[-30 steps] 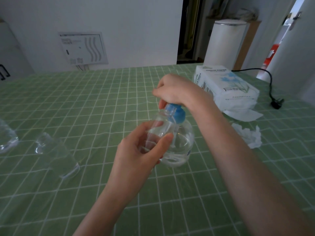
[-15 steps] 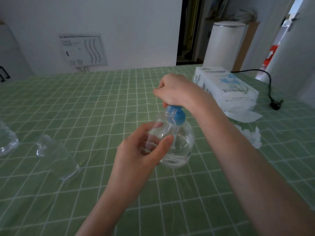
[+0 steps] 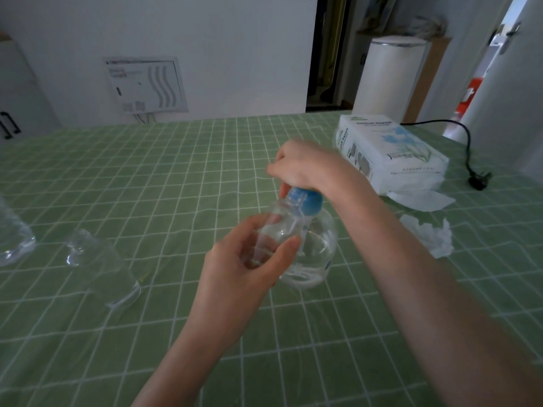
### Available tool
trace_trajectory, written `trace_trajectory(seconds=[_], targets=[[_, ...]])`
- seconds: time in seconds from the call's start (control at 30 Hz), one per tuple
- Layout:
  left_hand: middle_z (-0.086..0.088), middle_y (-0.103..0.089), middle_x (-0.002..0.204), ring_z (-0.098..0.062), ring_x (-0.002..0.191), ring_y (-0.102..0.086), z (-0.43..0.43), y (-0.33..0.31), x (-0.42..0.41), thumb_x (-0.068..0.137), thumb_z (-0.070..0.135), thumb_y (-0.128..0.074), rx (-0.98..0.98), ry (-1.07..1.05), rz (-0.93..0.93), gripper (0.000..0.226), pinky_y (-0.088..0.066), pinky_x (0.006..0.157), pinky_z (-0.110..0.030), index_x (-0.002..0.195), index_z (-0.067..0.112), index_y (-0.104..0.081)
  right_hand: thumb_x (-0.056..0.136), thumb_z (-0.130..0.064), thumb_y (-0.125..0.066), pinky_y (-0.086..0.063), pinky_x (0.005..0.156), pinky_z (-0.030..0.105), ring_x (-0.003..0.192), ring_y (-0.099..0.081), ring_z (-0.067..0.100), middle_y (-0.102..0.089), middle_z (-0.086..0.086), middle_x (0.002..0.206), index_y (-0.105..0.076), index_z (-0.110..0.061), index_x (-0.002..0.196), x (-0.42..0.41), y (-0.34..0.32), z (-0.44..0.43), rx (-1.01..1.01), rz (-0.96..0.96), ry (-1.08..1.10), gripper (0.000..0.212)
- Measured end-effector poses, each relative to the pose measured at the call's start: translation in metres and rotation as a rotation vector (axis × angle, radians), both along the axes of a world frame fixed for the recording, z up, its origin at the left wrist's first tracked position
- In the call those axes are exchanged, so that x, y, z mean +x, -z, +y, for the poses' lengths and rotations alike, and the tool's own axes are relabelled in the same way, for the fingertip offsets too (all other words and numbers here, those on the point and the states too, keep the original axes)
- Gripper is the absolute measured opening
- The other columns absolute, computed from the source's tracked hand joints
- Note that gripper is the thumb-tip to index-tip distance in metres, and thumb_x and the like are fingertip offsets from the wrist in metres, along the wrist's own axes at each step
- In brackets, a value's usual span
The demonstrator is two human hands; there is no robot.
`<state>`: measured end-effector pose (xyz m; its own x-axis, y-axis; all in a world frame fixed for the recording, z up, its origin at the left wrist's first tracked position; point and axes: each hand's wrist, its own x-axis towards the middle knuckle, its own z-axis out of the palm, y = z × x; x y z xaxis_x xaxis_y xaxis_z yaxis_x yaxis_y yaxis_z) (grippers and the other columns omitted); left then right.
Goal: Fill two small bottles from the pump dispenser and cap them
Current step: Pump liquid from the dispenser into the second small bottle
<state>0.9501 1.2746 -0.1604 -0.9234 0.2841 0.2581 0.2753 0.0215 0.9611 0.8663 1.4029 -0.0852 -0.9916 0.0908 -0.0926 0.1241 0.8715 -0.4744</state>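
A round clear pump dispenser (image 3: 316,248) with a blue pump head (image 3: 308,202) stands mid-table on the green checked cloth. My right hand (image 3: 305,168) sits on top of the pump head, fingers curled round it. My left hand (image 3: 249,268) grips a small clear bottle (image 3: 274,227), its open neck tilted up under the blue spout. A second small clear bottle (image 3: 100,271) lies on its side on the cloth at the left, with no cap in view.
A white tissue pack (image 3: 388,151) lies at the back right with a loose tissue (image 3: 420,198) beside it and a crumpled one (image 3: 429,236) nearer. A black cable with plug (image 3: 476,177) trails far right. A clear container edge (image 3: 11,239) shows at far left.
The hands, the small bottle and the dispenser stay almost where they were; my right hand on the pump head has shifted very slightly.
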Motion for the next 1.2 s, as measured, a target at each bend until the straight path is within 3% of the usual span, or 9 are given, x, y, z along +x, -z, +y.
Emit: trace_trajectory(seconds=[0.1,0.27,0.73,1.0,1.2], targets=[[0.011,-0.066,0.061,-0.001,0.049,-0.058,0.001,-0.001,0.0,0.061,0.051,-0.064,0.014,-0.001,-0.004,0.029,-0.041,0.043,-0.01,0.088,0.039,-0.067,0.095,-0.024,-0.046,-0.038,0.058,0.024,0.089,-0.065,0.022,-0.069,0.008,0.099,-0.06,-0.006,0.115,0.001,-0.002,0.0,0.0,0.024,0.004,0.03],[0.011,-0.064,0.056,0.0,0.047,-0.056,0.002,-0.007,0.002,0.064,0.044,-0.064,0.022,-0.003,-0.008,0.028,-0.041,0.042,-0.011,0.091,0.035,-0.065,0.095,-0.024,-0.048,-0.05,0.076,0.033,0.088,-0.066,0.023,-0.069,0.009,0.098,-0.061,-0.007,0.111,0.0,-0.009,0.001,0.021,0.095,-0.008,0.027],[0.01,-0.064,0.055,-0.001,0.045,-0.054,0.001,-0.002,0.003,0.062,0.047,-0.064,0.011,-0.005,-0.032,0.026,-0.039,0.041,-0.01,0.086,0.037,-0.066,0.096,-0.02,-0.044,-0.042,0.073,0.03,0.096,-0.065,0.023,-0.07,0.01,0.101,-0.059,-0.004,0.118,0.001,0.001,0.0,-0.015,-0.007,0.0,0.031],[0.01,-0.064,0.055,0.0,0.045,-0.055,0.002,-0.006,0.003,0.063,0.045,-0.064,0.023,-0.004,-0.02,0.03,-0.04,0.041,-0.01,0.091,0.035,-0.065,0.095,-0.024,-0.047,-0.051,0.077,0.034,0.088,-0.067,0.024,-0.071,0.009,0.094,-0.063,-0.005,0.109,0.001,-0.009,0.002,0.023,0.087,-0.008,0.028],[0.011,-0.065,0.057,0.0,0.047,-0.057,0.003,-0.007,0.004,0.065,0.044,-0.064,0.01,0.006,-0.019,0.029,-0.041,0.043,-0.01,0.093,0.034,-0.064,0.095,-0.019,-0.046,-0.049,0.077,0.032,0.097,-0.067,0.025,-0.072,0.012,0.102,-0.062,-0.002,0.116,0.002,-0.009,-0.001,-0.006,0.037,-0.011,0.031]])
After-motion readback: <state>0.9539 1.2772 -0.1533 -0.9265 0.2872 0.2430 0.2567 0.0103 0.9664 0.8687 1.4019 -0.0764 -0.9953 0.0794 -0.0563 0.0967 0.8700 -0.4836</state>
